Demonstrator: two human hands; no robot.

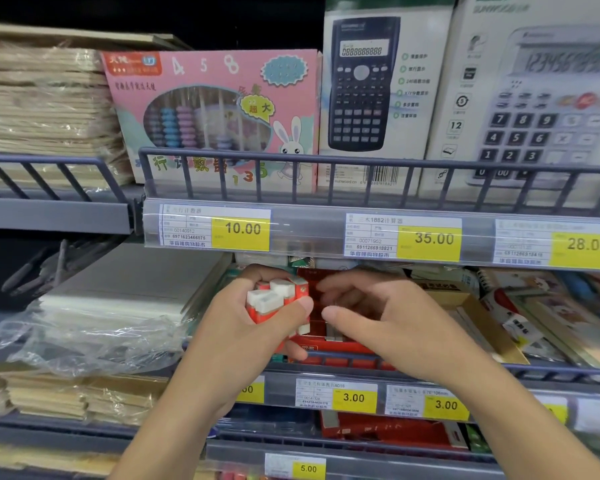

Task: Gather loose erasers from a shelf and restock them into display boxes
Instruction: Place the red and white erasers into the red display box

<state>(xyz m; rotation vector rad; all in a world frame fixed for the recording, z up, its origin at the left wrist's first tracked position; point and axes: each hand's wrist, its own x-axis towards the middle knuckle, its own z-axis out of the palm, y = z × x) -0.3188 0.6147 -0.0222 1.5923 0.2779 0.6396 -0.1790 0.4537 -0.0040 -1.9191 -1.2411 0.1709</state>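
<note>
The left hand (257, 317) is gripping a bunch of erasers (274, 299). The erasers are white with red paper sleeves, and the fingers and thumb are curling round them. The hand is holding them up just in front of the middle shelf.

The right hand (368, 313) is reaching over a red box (329, 344) that is sitting on the middle shelf, behind the shelf rail (354, 358). Its fingers are bending down into the box. It is a bit blurry there, so I cannot tell if the fingers are holding an eraser or not. The two hands are sitting just beside each other, with the thumbs nearly touching.

To the right of the red box, a brown cardboard box (471, 317) is lying tilted with other packets near it. To the left, a clear plastic bag (84, 337) is lying crumpled on a flat stack of white paper.

On the shelf above, a pink toy box (215, 98) with a bunny is standing next to a dark calculator box (371, 84) and a grey calculator box (541, 98). Yellow price tags (241, 233) are sitting along the shelf edges, showing 10.00, 35.00 and 28.00
</note>
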